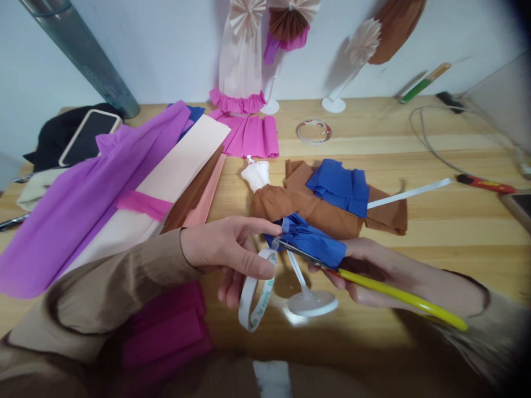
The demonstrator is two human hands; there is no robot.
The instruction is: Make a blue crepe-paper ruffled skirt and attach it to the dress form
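My left hand (pixel 232 249) pinches the gathered end of a blue crepe-paper piece (pixel 309 240) and has a roll of clear tape (pixel 257 290) hanging round its fingers. My right hand (pixel 373 271) is closed round yellow-handled scissors (pixel 398 296), their blades lying against the blue paper's gathered end. The blue paper sits at the waist of a small doll form (pixel 259 177) dressed in brown crepe paper (pixel 307 207), which lies tilted on its white round stand (pixel 311 303) above the wooden table (pixel 435 232).
Purple, peach, brown and pink crepe sheets (pixel 124 182) cover the left of the table. A loose blue piece (pixel 340 185) lies on brown paper. Dressed doll forms (pixel 243 61) stand at the back wall. A tape ring (pixel 314 131), a cable (pixel 431 143), a red-handled tool (pixel 485 183), a phone (pixel 89 135).
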